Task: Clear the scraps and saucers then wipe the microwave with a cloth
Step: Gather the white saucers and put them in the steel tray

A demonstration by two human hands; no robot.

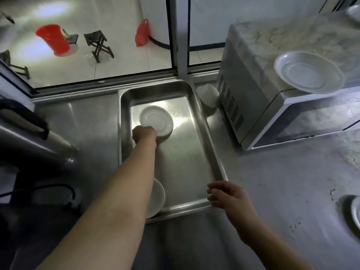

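Gripping the near edge of a white saucer [155, 119], the left hand [144, 134] holds it low inside the steel tray [212, 152], toward the tray's 11 o'clock corner. A second saucer [156, 199] lies at the tray's 7 o'clock end, half hidden by the forearm. At the 5 o'clock corner the right hand [226, 193] hovers, fingers loosely curled and holding nothing. At 2 o'clock the crumb-dusted microwave [259, 61] carries a white plate [309, 75].
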